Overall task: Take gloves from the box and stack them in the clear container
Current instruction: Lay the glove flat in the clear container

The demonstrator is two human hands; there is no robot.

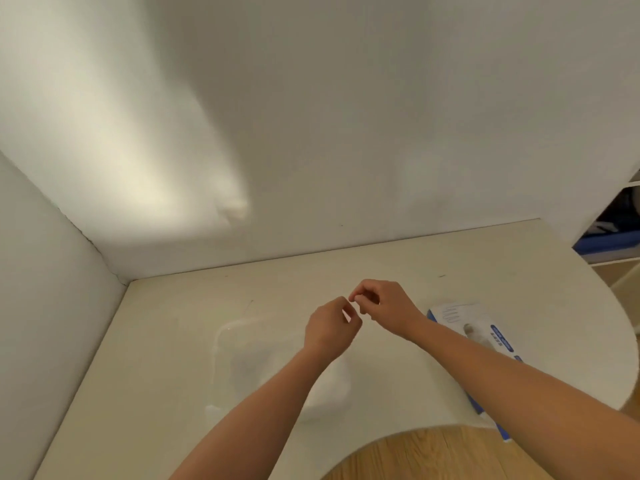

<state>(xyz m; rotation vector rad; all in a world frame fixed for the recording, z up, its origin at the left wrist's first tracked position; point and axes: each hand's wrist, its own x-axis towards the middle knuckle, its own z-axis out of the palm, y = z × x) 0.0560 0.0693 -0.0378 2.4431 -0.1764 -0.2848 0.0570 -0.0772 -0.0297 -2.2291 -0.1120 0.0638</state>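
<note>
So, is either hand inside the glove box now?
No, the left hand and right hand are both raised over the table, apart from the box.

Your cream table (156,368) set into a white corner, clear container (242,344) at its middle, blue-and-white glove box (457,317) lying flat to your right

White-and-blue cardboard glove box (460,322): lies flat on the table at right, printed face up, long axis running toward the near edge, partly covered by a forearm. Clear plastic container (221,341): rounded corners, upright, left of centre, well apart from the box; contents indistinct. Thin translucent whitish glove (329,389): hangs between them, apparently pinched at the top by the left hand (330,332) and right hand (384,306).
</note>
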